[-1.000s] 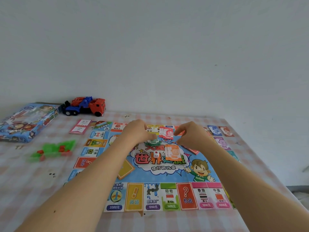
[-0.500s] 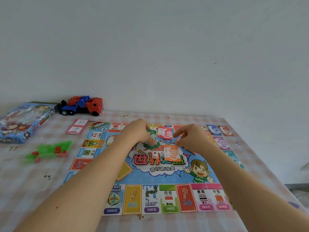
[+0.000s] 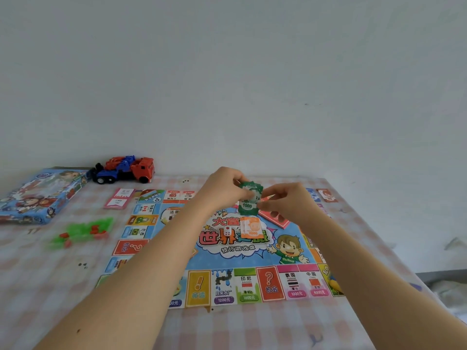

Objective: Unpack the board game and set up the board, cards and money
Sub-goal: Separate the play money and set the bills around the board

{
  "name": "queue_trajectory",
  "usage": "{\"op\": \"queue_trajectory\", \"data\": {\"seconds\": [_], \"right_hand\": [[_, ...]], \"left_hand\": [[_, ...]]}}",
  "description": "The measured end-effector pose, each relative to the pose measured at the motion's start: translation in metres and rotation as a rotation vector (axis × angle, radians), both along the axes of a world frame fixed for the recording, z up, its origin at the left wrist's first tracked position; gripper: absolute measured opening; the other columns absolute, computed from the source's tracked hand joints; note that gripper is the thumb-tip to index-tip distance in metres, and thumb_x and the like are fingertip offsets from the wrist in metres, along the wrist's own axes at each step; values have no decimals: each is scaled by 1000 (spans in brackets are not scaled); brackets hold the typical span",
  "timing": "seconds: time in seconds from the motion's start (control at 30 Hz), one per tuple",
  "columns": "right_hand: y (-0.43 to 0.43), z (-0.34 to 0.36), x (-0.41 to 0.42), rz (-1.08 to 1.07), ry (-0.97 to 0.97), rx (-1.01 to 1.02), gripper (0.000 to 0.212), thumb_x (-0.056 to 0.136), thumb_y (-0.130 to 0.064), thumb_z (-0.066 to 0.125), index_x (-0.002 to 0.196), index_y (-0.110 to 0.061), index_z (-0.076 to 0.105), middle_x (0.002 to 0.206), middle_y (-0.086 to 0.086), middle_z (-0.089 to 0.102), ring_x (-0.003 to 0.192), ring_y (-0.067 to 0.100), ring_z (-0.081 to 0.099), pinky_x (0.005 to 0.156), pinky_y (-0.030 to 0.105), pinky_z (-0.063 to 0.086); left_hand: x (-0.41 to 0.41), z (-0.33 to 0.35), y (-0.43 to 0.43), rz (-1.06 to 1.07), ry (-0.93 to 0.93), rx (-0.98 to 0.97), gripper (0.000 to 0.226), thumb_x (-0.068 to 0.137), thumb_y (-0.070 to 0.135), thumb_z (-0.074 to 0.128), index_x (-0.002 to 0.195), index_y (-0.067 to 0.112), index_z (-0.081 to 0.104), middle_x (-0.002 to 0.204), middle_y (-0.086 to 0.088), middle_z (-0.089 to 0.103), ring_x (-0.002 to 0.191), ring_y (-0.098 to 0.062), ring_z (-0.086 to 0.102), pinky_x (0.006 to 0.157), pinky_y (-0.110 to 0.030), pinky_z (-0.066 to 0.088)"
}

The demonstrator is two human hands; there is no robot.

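The colourful game board [image 3: 227, 248] lies flat on the checked tablecloth. Above its far half my left hand [image 3: 222, 185] and my right hand [image 3: 288, 200] together hold up a small stack of green 1000 money notes [image 3: 249, 198], the left pinching its top, the right pinching its lower right edge. On the board's centre lie an orange 2000 note stack [image 3: 250, 227] and a white die [image 3: 227, 231]. A red card stack [image 3: 274, 218] sits under my right hand. Pink cards [image 3: 120, 198] lie left of the board.
The blue game box [image 3: 38, 195] sits at the far left, with a red and blue toy truck [image 3: 123, 169] behind it by the wall. Green and red plastic pieces [image 3: 80, 231] are scattered left of the board. More cards [image 3: 326, 195] lie at the far right corner.
Both hands have lifted from the board's centre, raising the green note stack clear of the board. The camera view has tipped slightly.
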State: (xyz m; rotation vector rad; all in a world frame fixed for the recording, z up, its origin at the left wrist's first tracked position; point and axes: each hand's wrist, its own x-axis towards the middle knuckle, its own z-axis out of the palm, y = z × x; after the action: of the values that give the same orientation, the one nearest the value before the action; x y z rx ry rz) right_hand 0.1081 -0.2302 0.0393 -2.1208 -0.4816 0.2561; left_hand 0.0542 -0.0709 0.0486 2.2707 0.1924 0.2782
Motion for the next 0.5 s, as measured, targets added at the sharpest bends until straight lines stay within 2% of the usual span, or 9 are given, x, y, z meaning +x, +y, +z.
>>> {"op": "queue_trajectory", "data": {"seconds": [0.07, 0.2, 0.27, 0.4, 0.5], "right_hand": [[-10, 0, -8, -7, 51, 31, 16, 75, -7, 78, 88, -13, 71, 64, 3, 68, 47, 9, 58, 55, 25, 55], [-30, -5, -24, 18, 109, 16, 11, 75, -4, 76, 79, -14, 72, 69, 5, 70, 52, 8, 63, 49, 19, 50], [-38, -10, -33, 6, 142, 31, 11, 75, -2, 74, 75, -12, 72, 67, 8, 69, 52, 11, 61, 50, 20, 51], [-45, -21, -45, -22, 154, 11, 13, 78, -1, 71, 71, -11, 72, 67, 10, 68, 54, 14, 60, 51, 19, 52], [-47, -26, -51, -25, 160, -19, 6, 80, -1, 70, 85, -4, 73, 71, 9, 68, 55, 13, 61, 50, 17, 52]], "left_hand": [[-7, -2, -12, -17, -8, 20, 24, 79, 23, 75, 100, 12, 70, 91, -3, 70, 80, -17, 64, 68, -27, 50], [-18, -11, -29, -42, 19, 55, 25, 77, 24, 77, 98, 12, 69, 91, -5, 70, 77, -20, 66, 69, -31, 56], [-24, -15, -39, -56, 38, 60, 23, 77, 23, 77, 96, 13, 68, 91, -5, 70, 78, -22, 67, 72, -36, 57], [-34, -25, -51, -67, 42, 86, 20, 78, 25, 76, 95, 15, 70, 88, 0, 68, 80, -17, 66, 73, -34, 57], [-40, -29, -55, -31, 26, -14, 25, 85, 38, 67, 95, 15, 69, 79, 4, 67, 61, -6, 62, 56, -20, 51]]}}
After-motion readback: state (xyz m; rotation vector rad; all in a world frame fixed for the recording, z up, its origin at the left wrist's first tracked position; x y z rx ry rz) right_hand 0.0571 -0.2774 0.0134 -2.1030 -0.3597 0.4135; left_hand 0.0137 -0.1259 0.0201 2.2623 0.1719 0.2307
